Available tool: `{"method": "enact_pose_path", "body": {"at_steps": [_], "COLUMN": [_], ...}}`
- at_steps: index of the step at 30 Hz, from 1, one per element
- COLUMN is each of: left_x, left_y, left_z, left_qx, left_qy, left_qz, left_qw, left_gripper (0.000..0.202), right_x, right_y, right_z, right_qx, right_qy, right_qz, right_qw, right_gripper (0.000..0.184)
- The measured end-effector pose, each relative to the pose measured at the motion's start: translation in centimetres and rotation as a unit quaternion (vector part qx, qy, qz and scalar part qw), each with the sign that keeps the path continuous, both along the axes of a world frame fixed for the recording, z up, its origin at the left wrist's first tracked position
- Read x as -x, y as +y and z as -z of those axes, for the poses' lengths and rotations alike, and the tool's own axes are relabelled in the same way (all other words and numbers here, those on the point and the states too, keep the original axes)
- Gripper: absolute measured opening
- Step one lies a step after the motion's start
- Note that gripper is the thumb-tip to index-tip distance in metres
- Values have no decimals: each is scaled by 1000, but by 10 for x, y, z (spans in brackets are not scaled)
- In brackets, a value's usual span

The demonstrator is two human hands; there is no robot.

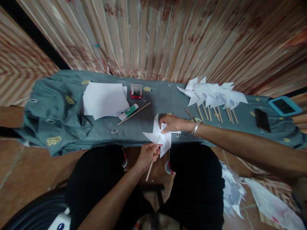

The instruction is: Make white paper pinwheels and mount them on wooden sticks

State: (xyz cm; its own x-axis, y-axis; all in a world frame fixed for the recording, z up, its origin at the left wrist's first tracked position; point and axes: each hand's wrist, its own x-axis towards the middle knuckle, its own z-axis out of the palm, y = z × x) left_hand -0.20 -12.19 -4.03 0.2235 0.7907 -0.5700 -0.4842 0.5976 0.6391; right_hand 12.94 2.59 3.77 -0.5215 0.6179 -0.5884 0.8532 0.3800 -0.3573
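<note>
Paper pinwheel (165, 140) over the tabletop's (100, 135) near edge, stick (149, 172) slanting from the blades down-left toward the sitter, left hand's (146, 156) fingers pinching stick, right hand's (171, 123) pinching paper near its middle

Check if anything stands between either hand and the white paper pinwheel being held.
Nothing visible does: the right hand touches the white paper pinwheel, and the left hand grips a pale wooden stick below it. The green-and-white tube lies apart, to the left.
</note>
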Motion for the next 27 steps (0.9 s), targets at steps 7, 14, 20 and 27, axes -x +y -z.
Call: {"method": "enact_pose_path", "body": {"at_steps": [7,14,20,27], "left_x": [-1,-5,-4,-2], "left_y": [0,-2,-2,-1], "left_z": [-2,-6,-4,-5], "left_qx": [-4,-12,-11,-2], "left_qy": [-1,-1,2,7], "left_qz": [-14,-37,-34,-13], "left_qw": [1000,999,999,1000], "left_gripper": [37,37,37,28], "right_x": [0,-8,-6,-1], "right_y": [-4,-5,-8,-3], "right_z": [1,8,3,-4], "right_qx": [-9,-13,-19,-53], "right_qy": [15,67,42,8], "right_qz": [20,35,37,-66], "right_qw": [1000,997,998,996], "right_gripper": [27,21,22,28]}}
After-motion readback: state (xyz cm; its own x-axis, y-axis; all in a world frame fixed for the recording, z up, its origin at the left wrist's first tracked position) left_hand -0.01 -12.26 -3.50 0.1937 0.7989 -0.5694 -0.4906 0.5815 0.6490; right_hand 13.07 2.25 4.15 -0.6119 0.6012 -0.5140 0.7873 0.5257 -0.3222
